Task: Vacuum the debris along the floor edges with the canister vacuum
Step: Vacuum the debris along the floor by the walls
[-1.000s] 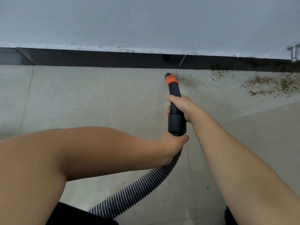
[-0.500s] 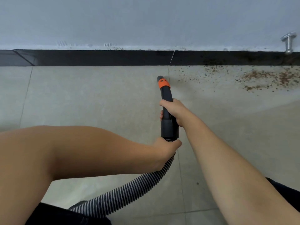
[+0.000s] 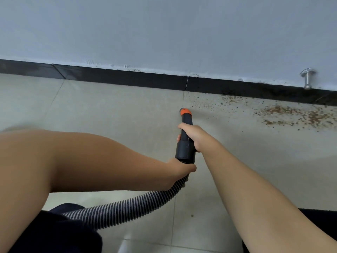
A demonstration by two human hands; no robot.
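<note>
The right hand [image 3: 192, 136] was wrapped around the nozzle [image 3: 186, 137] for steering; the left hand [image 3: 179, 168] clasped the hose [image 3: 127, 207] just behind, taking its weight. Debris [image 3: 291, 114] lay beyond the fingertips.

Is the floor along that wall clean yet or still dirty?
Still dirty. Brown debris lies scattered by the black baseboard, right of the orange-tipped vacuum nozzle; the tiles to its left look clean.

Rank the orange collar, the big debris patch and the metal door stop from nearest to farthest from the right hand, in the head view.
From the right hand:
1. Orange collar, just ahead on the nozzle.
2. Debris patch, right, along the baseboard.
3. Door stop, far right, on the wall.
</note>
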